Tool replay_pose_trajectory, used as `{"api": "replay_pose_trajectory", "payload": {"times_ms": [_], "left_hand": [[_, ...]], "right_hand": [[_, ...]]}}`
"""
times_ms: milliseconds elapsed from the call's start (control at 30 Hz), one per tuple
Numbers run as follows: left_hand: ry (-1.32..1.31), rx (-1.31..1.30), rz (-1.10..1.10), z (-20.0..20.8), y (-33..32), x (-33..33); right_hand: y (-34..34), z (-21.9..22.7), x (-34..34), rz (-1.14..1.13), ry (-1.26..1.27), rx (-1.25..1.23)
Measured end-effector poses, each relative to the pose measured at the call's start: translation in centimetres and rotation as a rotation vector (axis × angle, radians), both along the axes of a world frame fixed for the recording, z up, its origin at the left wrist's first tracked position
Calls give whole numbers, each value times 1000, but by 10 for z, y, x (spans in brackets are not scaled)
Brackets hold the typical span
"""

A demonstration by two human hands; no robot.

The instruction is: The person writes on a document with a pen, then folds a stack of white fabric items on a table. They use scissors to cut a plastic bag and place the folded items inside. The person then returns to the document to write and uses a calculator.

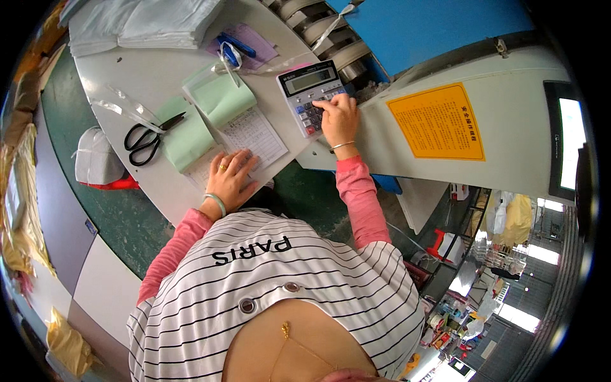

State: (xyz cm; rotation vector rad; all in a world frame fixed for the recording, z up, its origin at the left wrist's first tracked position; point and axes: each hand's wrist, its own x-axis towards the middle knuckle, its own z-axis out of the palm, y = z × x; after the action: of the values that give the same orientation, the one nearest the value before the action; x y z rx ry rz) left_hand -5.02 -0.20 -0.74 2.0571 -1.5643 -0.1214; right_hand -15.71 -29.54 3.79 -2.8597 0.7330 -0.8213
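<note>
My left hand [230, 178] rests with its fingers spread flat on the lower part of a filled-in form pad [258, 137]. Green sheets [223, 99] of the pad are folded back above the written pages. Over a grey-and-white desktop calculator [304, 100] is my right hand [340, 121], holding nothing. One of its fingers reaches out onto the keys; the others are partly bent. Black-handled scissors [145, 141] lie left of the pad, with their blades over a second green sheet [186, 141].
White folded bags [162, 25] are stacked at the table's far left. A blue cutter-like tool [237, 44] sits on purple paper [259, 43]. To the right stands a machine panel with an orange notice [436, 121]. A white wrapped bundle [98, 156] is beyond the table's left edge.
</note>
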Motion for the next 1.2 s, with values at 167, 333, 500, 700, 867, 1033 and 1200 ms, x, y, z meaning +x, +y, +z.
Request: {"api": "replay_pose_trajectory", "payload": {"times_ms": [167,333,500,700,867,1033,1200], "left_hand": [[7,1,3,1,0,0],[2,-6,11,-1,0,-1],[6,0,11,0,1,-1],[2,6,3,-1,0,0],[-4,-5,8,0,0,-1],[-1,5,13,0,-1,-1],[-9,6,6,0,0,-1]], "right_hand": [[-7,0,-8,29,28,38],[1,-4,-45,-61,-78,15],[0,-13,-50,-68,5,7],[6,3,-6,-27,-76,-15],[1,-9,2,3,-20,-24],[-14,-4,-27,-36,-193,90],[-17,-1,-47,-159,-206,181]]}}
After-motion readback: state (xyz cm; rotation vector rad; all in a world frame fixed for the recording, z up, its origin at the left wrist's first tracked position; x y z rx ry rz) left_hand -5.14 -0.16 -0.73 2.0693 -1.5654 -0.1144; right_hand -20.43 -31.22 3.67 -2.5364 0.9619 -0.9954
